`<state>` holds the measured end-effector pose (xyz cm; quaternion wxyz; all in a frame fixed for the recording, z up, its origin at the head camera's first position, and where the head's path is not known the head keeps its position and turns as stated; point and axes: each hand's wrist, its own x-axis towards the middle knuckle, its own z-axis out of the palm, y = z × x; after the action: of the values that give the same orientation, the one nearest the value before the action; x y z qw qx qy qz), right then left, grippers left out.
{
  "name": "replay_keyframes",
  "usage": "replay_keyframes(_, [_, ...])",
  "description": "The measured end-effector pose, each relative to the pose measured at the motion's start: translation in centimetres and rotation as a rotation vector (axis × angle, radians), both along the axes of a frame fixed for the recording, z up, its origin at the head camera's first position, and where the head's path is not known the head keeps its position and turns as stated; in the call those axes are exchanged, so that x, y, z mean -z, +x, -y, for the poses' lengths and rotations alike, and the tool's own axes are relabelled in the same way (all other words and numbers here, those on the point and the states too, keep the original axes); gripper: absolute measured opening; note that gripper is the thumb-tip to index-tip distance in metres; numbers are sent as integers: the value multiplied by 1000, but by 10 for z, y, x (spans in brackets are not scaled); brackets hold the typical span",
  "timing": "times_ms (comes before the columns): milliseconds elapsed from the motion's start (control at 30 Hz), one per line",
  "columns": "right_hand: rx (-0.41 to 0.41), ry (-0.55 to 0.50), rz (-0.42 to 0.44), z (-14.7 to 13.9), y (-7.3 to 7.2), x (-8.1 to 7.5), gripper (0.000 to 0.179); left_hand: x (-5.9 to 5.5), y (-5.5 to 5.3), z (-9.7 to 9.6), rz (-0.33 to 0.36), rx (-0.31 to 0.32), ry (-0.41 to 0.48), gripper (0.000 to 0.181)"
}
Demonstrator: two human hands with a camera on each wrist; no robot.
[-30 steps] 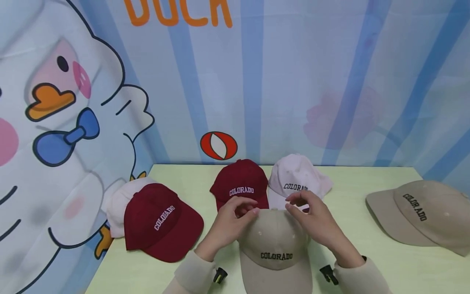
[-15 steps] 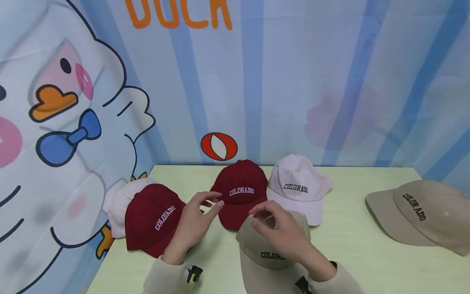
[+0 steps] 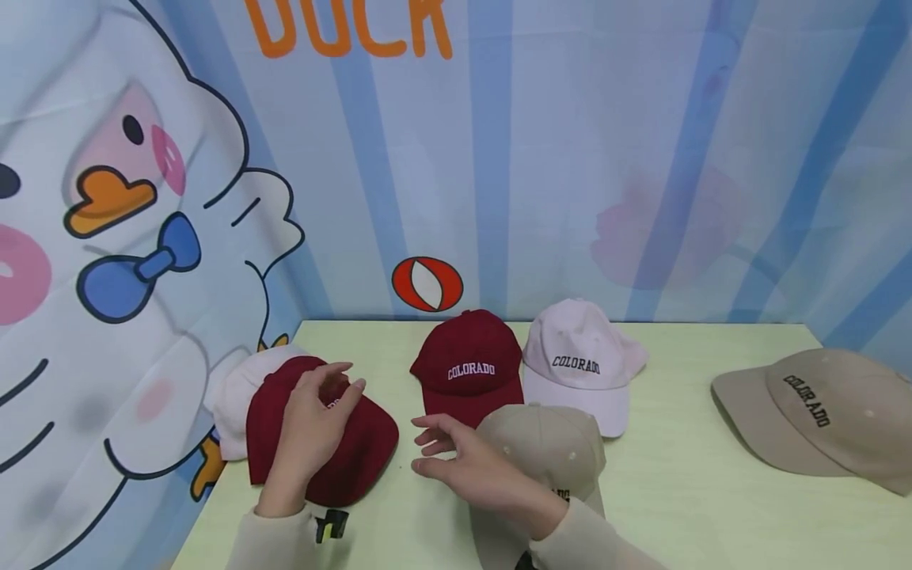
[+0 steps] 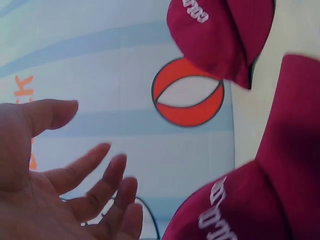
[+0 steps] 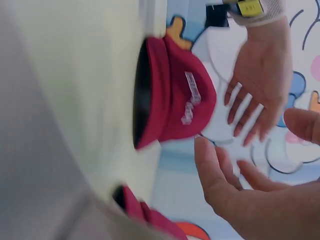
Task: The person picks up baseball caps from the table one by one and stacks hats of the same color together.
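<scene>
Dark red cap [image 3: 359, 467]: lower left of the head frame, in front of a white cap [image 3: 229, 400].
Left hand [image 3: 313, 423]: above that cap, thumb and fingers apart.
Beige cap [image 3: 559, 439]: lower middle, partly hidden by a forearm.
Right hand [image 3: 480, 471]: thumb and fingers apart; contact with the beige one hard to tell.
Pale cap [image 3: 577, 340]: centre right.

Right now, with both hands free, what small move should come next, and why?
I'd probably lower the left hand onto the left red cap. The head view puts that hand over the cap, and both wrist views show it open and apart from the cap, holding nothing. The right hand is also empty, but lies farther away.
</scene>
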<state>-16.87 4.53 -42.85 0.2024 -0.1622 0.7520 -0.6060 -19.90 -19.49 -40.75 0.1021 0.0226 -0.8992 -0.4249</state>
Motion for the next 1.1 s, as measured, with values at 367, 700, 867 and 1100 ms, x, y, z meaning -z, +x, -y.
replay_keyframes(367, [102,-223,304,42,-4,26,78,-7,5,34,-30,-328,-136,65])
replay_keyframes(700, [83,-294,393,63,-1,38,77,5,7,63,149,-383,-237,72])
replay_keyframes(867, [72,-321,417,65,0,41,79,10,9,70,187,-341,-240,66])
replay_keyframes(1100, [77,-337,436,65,1,42,79,9,5,68,140,-316,-196,56])
